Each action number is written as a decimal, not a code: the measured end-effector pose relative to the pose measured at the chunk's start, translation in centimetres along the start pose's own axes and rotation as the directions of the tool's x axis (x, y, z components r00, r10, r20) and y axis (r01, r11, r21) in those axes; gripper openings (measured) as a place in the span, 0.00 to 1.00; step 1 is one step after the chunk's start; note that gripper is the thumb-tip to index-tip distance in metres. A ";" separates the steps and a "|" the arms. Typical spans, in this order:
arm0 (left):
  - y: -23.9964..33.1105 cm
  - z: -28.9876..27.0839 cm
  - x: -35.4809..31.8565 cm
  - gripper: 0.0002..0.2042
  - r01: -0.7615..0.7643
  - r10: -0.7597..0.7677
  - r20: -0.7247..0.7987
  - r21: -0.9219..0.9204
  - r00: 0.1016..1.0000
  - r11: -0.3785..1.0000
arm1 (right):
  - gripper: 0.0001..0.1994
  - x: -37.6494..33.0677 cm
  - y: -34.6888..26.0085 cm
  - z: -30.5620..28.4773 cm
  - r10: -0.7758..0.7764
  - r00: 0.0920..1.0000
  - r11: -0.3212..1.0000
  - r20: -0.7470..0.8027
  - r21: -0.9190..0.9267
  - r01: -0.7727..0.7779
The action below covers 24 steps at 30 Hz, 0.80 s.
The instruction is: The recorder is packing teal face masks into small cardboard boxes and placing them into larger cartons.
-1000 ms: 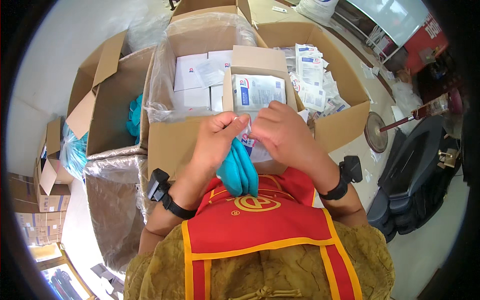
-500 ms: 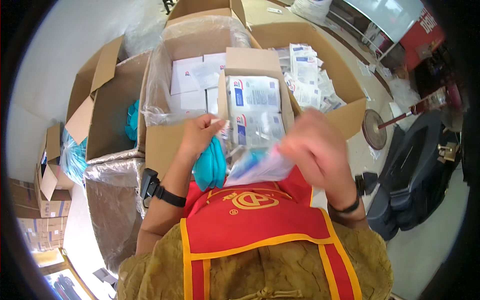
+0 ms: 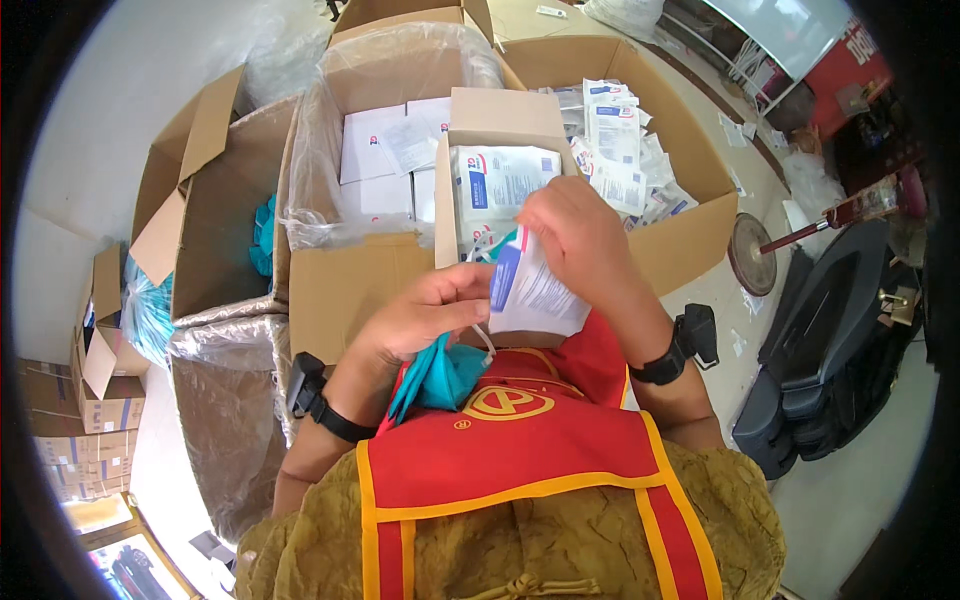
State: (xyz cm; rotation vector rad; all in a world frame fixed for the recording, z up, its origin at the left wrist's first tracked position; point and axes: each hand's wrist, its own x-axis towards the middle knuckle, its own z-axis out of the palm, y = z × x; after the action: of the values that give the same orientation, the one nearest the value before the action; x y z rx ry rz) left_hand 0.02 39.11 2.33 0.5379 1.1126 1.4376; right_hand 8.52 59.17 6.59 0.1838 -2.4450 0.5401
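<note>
My right hand (image 3: 582, 238) pinches the top corner of a white packet (image 3: 540, 295) with a blue panel, held tilted in front of my apron. A teal edge shows at the packet's top. My left hand (image 3: 425, 315) is closed, its fingertips at the packet's left edge. Below its palm hang several folded teal face masks (image 3: 455, 375) with a white ear loop, gripped by fingers that are partly hidden. Just beyond my hands, a small carton (image 3: 505, 108) holds similar white packets (image 3: 505, 185) laid flat; my right hand and the packet cover its near part.
At the right, a large carton (image 3: 690, 240) holds loose packets (image 3: 615, 140). White boxes (image 3: 375, 150) lie in a plastic-lined carton behind. Another carton (image 3: 235, 220) at left contains teal items (image 3: 264, 235). A round-based stand (image 3: 752, 255) and a dark car seat (image 3: 825, 345) are at right.
My right hand has moved left and brought the packet upright near my left hand. My left hand has shifted right and lower with the masks, its fingers now at the packet's edge.
</note>
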 end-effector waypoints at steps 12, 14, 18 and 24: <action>-0.8 -3.0 1.6 0.23 -0.088 0.305 -0.281 0.588 0.910 0.804 | 0.04 -1.2 8.7 -1.0 0.446 0.873 0.723 0.196 0.496 -0.481; 0.2 -3.0 2.7 0.23 -0.093 0.319 -0.301 0.580 0.899 0.809 | 0.04 -1.3 8.2 -1.7 0.474 0.830 0.578 0.294 0.607 -0.545; 1.5 -1.8 4.9 0.24 -0.119 0.379 -0.218 0.712 0.899 0.692 | 0.03 -1.6 7.9 -2.4 0.424 0.812 0.366 0.401 0.744 -0.559; 0.2 -0.6 10.5 0.25 0.060 0.304 -0.080 0.995 0.949 0.076 | 0.02 -1.7 6.1 -3.4 0.273 0.882 0.506 0.385 0.722 -0.472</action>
State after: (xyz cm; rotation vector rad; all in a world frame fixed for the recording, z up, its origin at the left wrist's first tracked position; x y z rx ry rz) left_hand -2.80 48.77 -0.61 1.4859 2.3528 0.5839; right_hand 10.18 66.12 5.99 0.0632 -2.2462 1.9324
